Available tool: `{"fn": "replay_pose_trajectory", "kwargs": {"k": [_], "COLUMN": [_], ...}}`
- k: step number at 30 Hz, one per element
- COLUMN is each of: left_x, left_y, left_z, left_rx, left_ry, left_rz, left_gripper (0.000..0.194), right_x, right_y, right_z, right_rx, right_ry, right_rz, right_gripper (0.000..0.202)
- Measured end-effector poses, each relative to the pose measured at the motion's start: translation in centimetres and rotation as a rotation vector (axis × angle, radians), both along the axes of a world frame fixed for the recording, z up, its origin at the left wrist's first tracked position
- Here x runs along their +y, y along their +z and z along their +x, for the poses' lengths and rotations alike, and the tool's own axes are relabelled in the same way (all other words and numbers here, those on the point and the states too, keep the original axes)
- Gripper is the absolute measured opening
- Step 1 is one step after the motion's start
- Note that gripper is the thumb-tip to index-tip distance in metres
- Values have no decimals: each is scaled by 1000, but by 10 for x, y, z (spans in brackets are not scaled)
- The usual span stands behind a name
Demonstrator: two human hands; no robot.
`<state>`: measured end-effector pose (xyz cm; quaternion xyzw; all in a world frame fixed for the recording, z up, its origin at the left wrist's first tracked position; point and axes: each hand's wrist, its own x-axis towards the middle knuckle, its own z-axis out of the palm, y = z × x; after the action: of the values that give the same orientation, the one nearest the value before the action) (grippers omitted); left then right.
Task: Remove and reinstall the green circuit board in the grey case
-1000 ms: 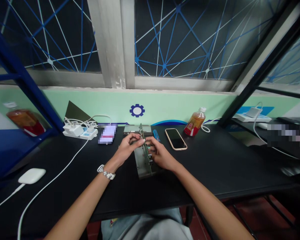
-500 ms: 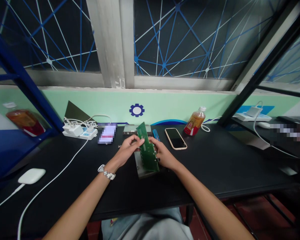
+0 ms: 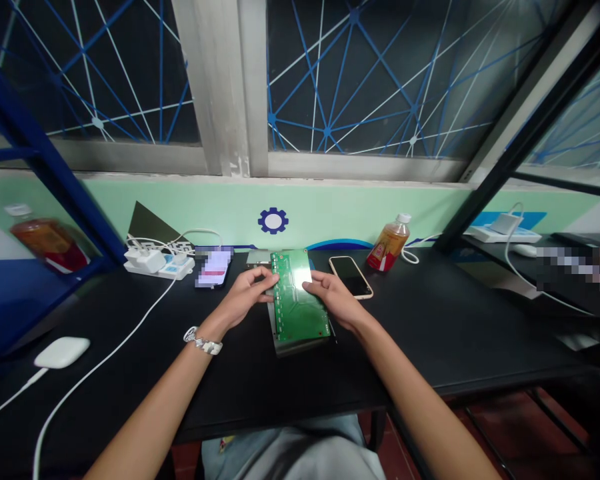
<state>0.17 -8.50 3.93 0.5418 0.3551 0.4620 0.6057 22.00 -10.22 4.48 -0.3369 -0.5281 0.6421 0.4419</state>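
Note:
Between my two hands is a green circuit board [image 3: 300, 313], its broad face turned up toward me with glare near the top right. My left hand [image 3: 247, 293] pinches its left edge, thumb on top. On the right edge, my right hand [image 3: 333, 297] grips it with the thumb on the face and fingers behind. Beneath the board a grey metal plate or casing [image 3: 293, 349] shows only along its lower and left edges. Behind the board, part of another pale metal piece [image 3: 258, 257] lies on the black table [image 3: 240, 393].
A phone [image 3: 353, 277] lies right of the board, with a drink bottle [image 3: 389, 243] behind it. Left are a lit phone [image 3: 215, 268], a power strip [image 3: 173, 269] with plugs, a white case [image 3: 63, 352] and a long white cable [image 3: 115, 358].
The circuit board has turned from a steep tilt to nearly face-up, showing its full width. My hands have moved apart to its two side edges. The board now covers the blue tool behind it.

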Motion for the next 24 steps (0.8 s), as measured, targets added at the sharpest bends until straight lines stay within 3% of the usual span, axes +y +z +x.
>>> {"fn": "replay_pose_trajectory", "kwargs": {"k": [10,18,24], "left_x": [3,6,7], "left_y": [0,-12,-10], "left_z": [-6,-1,-4], "left_rx": [-193,-212,-162], "left_ry": [-81,-58,-50], "left_rz": [-67,-85,-75], "left_gripper": [33,35,37], "right_x": [8,7,9], "right_y": [-15,-19,-20], "right_z": [-3,-9,-7], "right_rx": [-107,-171,-129], "right_ry": [-175,-179,-193], "right_rz": [88,139,165], "right_gripper": [42,45,45]}}
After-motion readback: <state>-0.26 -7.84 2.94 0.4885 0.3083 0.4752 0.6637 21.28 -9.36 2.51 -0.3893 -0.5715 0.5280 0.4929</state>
